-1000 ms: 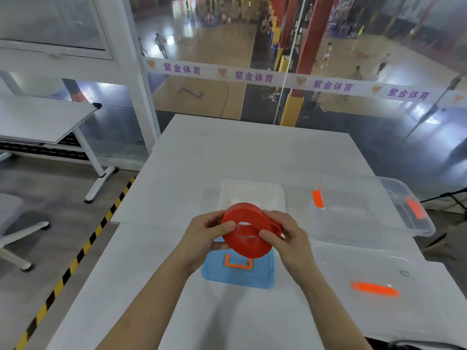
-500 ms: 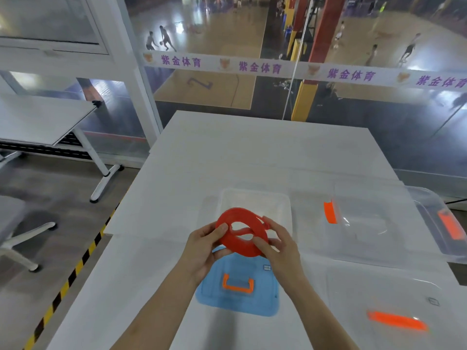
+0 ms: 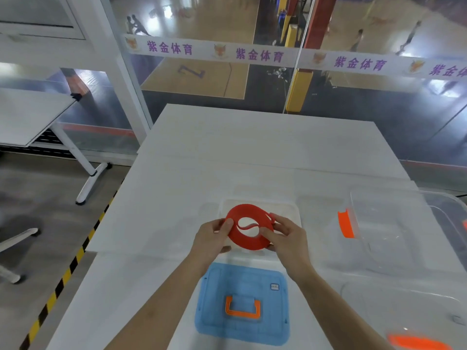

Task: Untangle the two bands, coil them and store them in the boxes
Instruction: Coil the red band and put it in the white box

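Observation:
A red band (image 3: 249, 242), wound into a flat coil, hangs between both hands just above a small clear box (image 3: 290, 210) in the middle of the white table (image 3: 252, 147). My left hand (image 3: 211, 238) pinches the coil's left edge. My right hand (image 3: 288, 237) pinches its right edge, where a loose end sticks out. A larger clear box (image 3: 404, 223) with an orange latch (image 3: 345, 223) stands to the right. I see only this one band.
A blue lid (image 3: 242, 304) with an orange handle lies on the table near me. A clear lid (image 3: 404, 311) with an orange handle lies at the lower right. The table's left edge drops to a floor with yellow-black tape (image 3: 63, 274). Glass wall ahead.
Both hands carried the coiled band away from me, from over the blue lid to over the small clear box, and tilted it flatter. The view also tipped downward.

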Motion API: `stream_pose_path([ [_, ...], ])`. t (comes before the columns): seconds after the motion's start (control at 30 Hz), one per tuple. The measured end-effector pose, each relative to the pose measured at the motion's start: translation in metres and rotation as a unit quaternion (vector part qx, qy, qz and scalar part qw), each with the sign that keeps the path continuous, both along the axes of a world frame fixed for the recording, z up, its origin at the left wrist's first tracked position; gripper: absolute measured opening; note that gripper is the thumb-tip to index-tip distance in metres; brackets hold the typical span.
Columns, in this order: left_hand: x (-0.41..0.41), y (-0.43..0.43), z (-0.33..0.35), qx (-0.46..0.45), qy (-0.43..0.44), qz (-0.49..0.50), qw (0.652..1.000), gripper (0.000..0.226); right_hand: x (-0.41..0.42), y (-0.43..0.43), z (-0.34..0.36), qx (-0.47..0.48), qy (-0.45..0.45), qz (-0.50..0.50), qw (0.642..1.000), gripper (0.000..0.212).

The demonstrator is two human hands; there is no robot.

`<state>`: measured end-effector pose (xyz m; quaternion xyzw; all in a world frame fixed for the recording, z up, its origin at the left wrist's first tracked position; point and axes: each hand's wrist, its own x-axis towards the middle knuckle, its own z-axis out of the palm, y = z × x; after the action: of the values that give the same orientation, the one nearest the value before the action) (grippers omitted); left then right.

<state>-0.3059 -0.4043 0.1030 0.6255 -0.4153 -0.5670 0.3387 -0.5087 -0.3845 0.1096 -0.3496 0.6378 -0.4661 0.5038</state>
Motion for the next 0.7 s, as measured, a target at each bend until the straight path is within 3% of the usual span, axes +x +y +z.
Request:
stream_pose_path([
  [0.07, 0.006, -0.016, -0.016, -0.069, -0.18, -0.006, 0.981, 0.043, -0.006, -0.02, -0.015, 0.025, 0.029, 0.0, 0.999, 0.05],
  [0.13, 0.008, -0.028, -0.031, -0.102, -0.254, -0.018, 0.962, 0.044, -0.012, -0.039, -0.033, 0.051, 0.06, 0.001, 0.997, 0.049],
  [0.4, -0.007, -0.06, -0.099, -0.065, -0.363, -0.199, 0.908, 0.069, -0.005, -0.094, -0.115, 0.151, 0.183, 0.061, 0.97, 0.043],
  [0.57, -0.008, -0.058, -0.124, -0.054, -0.418, -0.214, 0.881, 0.085, 0.003, -0.112, -0.145, 0.179, 0.176, 0.076, 0.965, 0.035],
  [0.7, -0.009, -0.058, -0.123, -0.038, -0.431, -0.232, 0.871, 0.108, 0.011, -0.118, -0.164, 0.19, 0.157, 0.088, 0.965, 0.042],
])
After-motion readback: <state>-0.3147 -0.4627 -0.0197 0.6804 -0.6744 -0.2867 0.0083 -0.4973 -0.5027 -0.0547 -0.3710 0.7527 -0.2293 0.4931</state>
